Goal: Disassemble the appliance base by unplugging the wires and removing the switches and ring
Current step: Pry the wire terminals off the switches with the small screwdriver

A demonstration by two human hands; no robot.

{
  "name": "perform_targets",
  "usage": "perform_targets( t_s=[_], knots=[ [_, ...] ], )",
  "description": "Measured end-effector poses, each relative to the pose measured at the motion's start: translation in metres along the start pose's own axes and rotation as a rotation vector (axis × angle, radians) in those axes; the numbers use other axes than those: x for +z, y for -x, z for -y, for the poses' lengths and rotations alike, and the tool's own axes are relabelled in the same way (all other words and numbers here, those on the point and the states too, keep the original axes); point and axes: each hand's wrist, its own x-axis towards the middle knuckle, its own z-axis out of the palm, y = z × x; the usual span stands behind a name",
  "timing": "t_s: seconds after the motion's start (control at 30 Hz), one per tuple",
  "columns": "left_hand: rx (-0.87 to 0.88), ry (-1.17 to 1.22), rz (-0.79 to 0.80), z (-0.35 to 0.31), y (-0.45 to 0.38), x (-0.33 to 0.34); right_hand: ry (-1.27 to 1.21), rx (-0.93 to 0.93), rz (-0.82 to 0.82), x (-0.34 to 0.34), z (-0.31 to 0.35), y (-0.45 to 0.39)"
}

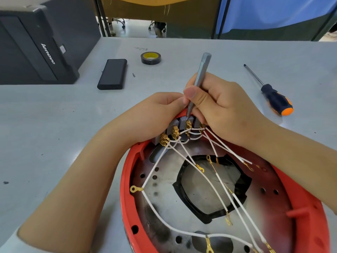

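Red appliance base (pixel 308 207) lies nearest me on grey table (pixel 54 125). Right hand (pixel 218 105) fingers pinch grey metal tool (pixel 200 77), tip on grey switches (pixel 182 123). Left hand (pixel 153 115) fingers curl around switches at far rim. White wires (pixel 209 179) fan inward. Screwdriver (pixel 273 95) well right.

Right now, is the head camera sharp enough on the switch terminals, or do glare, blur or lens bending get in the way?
Head view: the gold terminals by the metal tool's tip are sharp, lit evenly, with no glare; the table shows only soft shadows; the wide lens bows the red base rim and the table's far edge; the background beyond the table is softer.
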Motion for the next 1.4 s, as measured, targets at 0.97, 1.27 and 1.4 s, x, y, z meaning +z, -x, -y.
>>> perform_targets(
  t_s=[0.97, 1.27, 1.4],
  knots=[
    [0.009, -0.051, -0.02, -0.001, 0.002, -0.001, 0.102, -0.037, -0.02, 0.002, 0.0, 0.002],
    [-0.007, -0.037, 0.005, -0.006, 0.003, 0.001, 0.016, 0.208, 0.043, 0.002, 0.002, -0.015],
    [-0.041, -0.064, 0.008, -0.007, 0.003, 0.001, 0.011, 0.264, 0.091, 0.0, 0.002, -0.022]
  ],
)
